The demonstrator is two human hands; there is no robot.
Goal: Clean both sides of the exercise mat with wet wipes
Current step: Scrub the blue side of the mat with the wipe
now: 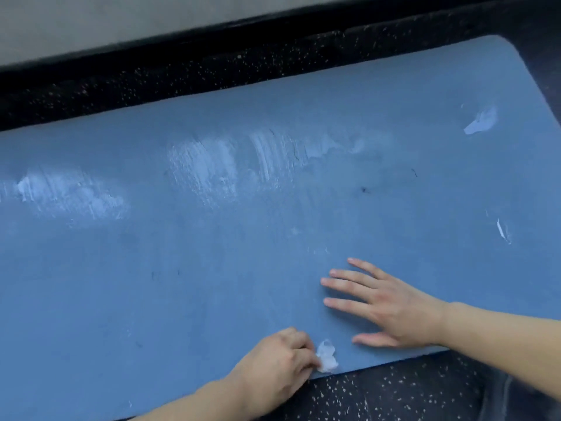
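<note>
Nearest the camera, the left hand [280, 364] rests at the mat's near edge, fingers curled and pinching a small crumpled white wipe [327, 357] against the surface. The wipe sits just inside that near edge, between the two hands. To its right, the right hand [391, 311] lies flat and open on the mat, palm down, fingers straight and spread, thumb pointing toward the wipe but apart from it.

The blue mat [212, 284] lies unrolled on the floor [394, 393] and fills most of the view; its near edge runs under the left hand and its rounded far right corner shows at upper right. Pale whitish smears [200, 165] streak across the middle of the mat toward the far edge, with another patch [73, 196] toward the left. A small white scrap [481, 121] lies near the far right corner, and a thin white sliver [501, 229] lies near the right edge. A few dark hairs and specks [364, 189] dot the surface.

The floor is dark with light flecks, visible along the far edge and at the near right. Beyond it runs a black baseboard [151, 53] under a pale wall [121, 16].
</note>
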